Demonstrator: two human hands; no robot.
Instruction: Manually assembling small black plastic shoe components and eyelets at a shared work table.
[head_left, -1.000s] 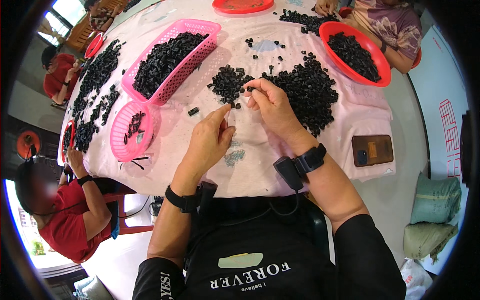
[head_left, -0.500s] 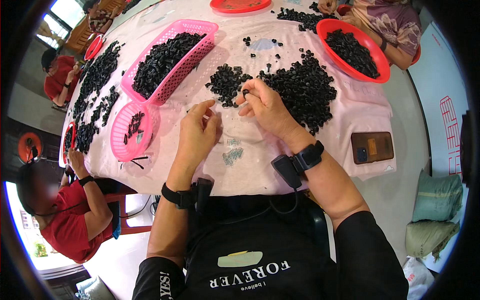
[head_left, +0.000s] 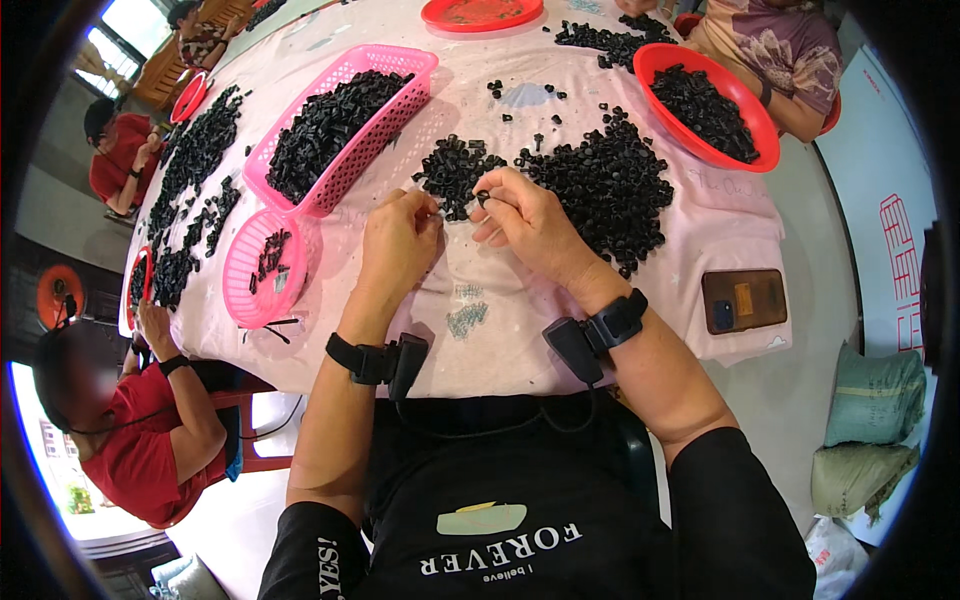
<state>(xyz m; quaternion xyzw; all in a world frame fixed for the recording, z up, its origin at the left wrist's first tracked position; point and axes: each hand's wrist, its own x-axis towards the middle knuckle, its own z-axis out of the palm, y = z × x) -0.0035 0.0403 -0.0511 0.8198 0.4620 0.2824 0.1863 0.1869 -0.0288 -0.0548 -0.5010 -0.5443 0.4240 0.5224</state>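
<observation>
Over the pink cloth, my right hand [head_left: 530,222] pinches a small black ring-like plastic part [head_left: 483,197] between thumb and fingertips. My left hand [head_left: 397,238] is closed in a pinch just to its left, fingertips near the smaller heap of black parts [head_left: 450,178]; what it holds, if anything, is too small to make out. The two hands are apart. Beyond my right hand spreads a larger heap of black round parts [head_left: 600,185].
A pink rectangular basket [head_left: 375,150] full of black pieces stands at left, beside a round pink basket [head_left: 235,270] with a few pieces. A red basin [head_left: 755,150] of black parts sits far right, above a phone [head_left: 745,300]. Other people work around the table [head_left: 560,340].
My left hand has moved slightly away from me and its fingers have closed into a pinch. My right hand still holds the black part, nearly in place.
</observation>
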